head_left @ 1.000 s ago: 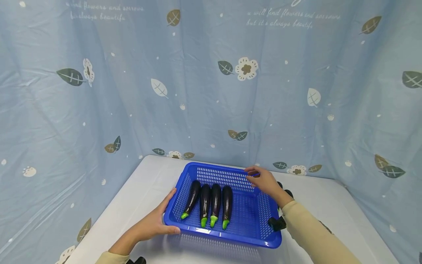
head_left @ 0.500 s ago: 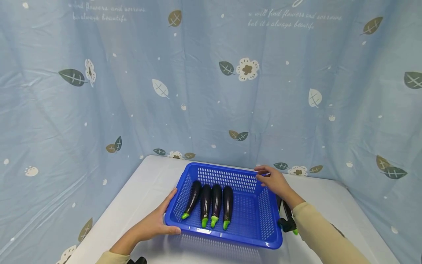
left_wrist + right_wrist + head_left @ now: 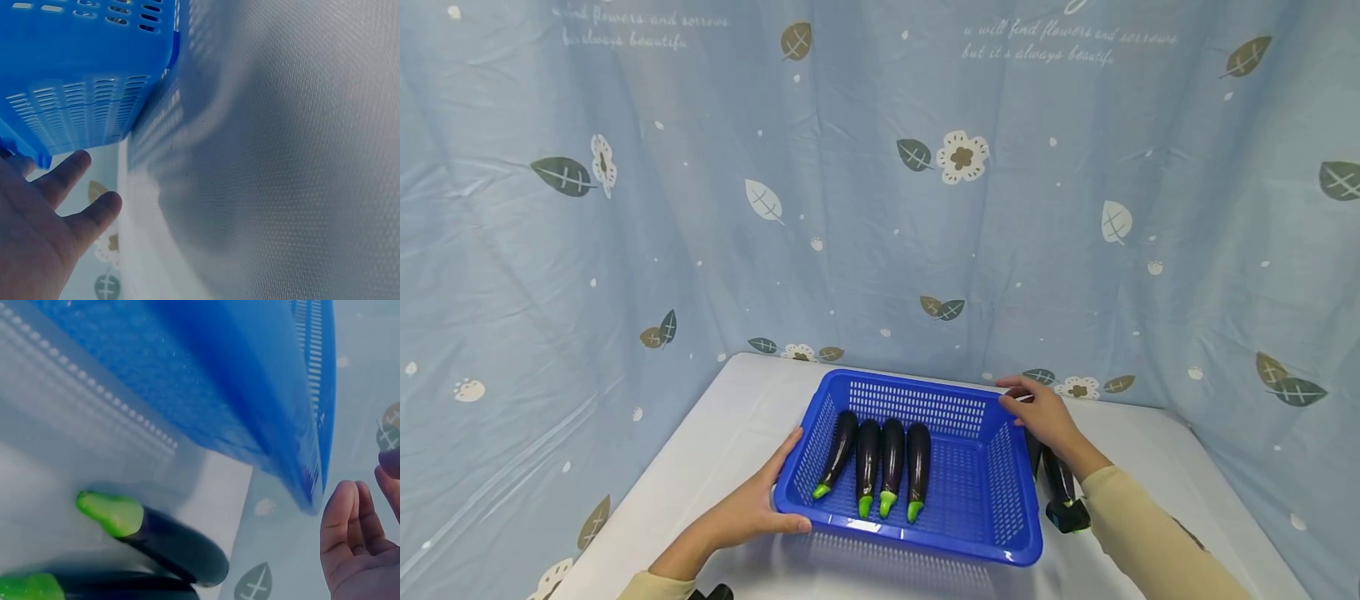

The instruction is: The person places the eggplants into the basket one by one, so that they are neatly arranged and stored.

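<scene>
Right hand (image 3: 1045, 415), fingers loosely bent, holding nothing, by far-right corner of blue basket (image 3: 940, 540); left hand (image 3: 751, 502), straight-fingered, against its near-left corner; four eggplants (image 3: 867, 462) inside look done, two more eggplants (image 3: 178, 544) outside its right wall seem pending.

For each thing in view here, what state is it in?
Blue basket: open-topped, partly filled
Four eggplants: inside, side by side, green ends nearest
Two eggplants: outside, lying on the white table
Left hand: against the basket's near left corner
Right hand: holding nothing
Curtain: hanging, creased
</scene>
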`<state>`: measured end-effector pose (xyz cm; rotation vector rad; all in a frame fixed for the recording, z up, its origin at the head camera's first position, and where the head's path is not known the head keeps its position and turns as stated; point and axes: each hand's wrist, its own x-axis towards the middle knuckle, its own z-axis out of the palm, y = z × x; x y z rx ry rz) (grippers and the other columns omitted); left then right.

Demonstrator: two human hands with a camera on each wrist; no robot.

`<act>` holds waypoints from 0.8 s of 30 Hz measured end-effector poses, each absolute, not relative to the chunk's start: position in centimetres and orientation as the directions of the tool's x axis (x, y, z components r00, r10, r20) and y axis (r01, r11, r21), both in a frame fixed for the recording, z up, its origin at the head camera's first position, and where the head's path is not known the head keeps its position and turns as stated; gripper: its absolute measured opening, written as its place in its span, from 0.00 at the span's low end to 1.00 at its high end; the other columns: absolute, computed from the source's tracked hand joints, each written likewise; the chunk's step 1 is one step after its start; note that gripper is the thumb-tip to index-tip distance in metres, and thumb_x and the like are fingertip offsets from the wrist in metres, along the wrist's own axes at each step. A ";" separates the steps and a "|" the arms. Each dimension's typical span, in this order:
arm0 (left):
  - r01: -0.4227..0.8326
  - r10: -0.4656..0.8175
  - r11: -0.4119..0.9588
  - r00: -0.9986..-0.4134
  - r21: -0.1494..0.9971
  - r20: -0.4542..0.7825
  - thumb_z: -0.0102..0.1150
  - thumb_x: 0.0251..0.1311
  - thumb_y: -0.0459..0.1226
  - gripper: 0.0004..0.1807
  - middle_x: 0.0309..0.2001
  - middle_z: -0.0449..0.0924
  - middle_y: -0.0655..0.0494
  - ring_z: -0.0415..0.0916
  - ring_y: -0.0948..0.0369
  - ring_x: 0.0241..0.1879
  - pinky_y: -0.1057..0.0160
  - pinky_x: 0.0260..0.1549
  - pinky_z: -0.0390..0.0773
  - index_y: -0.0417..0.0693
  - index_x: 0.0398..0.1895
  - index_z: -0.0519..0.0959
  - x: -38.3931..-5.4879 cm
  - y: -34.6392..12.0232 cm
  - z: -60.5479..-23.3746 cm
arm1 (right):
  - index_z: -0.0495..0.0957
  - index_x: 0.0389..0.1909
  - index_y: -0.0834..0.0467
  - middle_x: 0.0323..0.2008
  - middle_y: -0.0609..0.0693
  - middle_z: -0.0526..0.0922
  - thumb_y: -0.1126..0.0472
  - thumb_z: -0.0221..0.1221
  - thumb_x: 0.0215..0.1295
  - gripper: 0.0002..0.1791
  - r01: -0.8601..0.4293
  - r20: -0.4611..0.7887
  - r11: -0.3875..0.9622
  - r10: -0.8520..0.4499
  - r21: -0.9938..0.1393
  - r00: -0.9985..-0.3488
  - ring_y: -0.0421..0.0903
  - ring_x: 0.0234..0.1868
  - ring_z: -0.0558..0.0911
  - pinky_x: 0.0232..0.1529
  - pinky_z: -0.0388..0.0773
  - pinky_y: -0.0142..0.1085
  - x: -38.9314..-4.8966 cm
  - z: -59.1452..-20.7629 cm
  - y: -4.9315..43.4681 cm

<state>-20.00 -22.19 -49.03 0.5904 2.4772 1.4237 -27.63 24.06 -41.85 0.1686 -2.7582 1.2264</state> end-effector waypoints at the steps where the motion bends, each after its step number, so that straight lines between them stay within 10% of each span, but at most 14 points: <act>1: 0.232 0.447 0.450 -0.894 0.863 0.007 0.79 0.49 0.47 0.70 0.82 0.36 0.39 0.48 0.34 0.76 0.33 0.67 0.61 0.62 0.83 0.33 -20.0 -22.2 -49.0 | 0.77 0.63 0.63 0.52 0.64 0.82 0.59 0.59 0.74 0.21 -0.150 0.158 0.670 -0.049 -0.727 -0.986 0.56 0.48 0.82 0.41 0.85 0.41 -27.6 -41.9 24.3; 24: 0.248 0.455 0.436 -0.890 0.865 0.025 0.80 0.49 0.44 0.70 0.82 0.36 0.39 0.48 0.35 0.76 0.33 0.67 0.59 0.62 0.84 0.33 -20.1 -22.3 -49.1 | 0.74 0.65 0.63 0.55 0.68 0.79 0.59 0.58 0.74 0.22 -0.061 0.115 0.688 0.032 -0.723 -0.993 0.62 0.51 0.81 0.40 0.86 0.40 -26.7 -44.5 27.8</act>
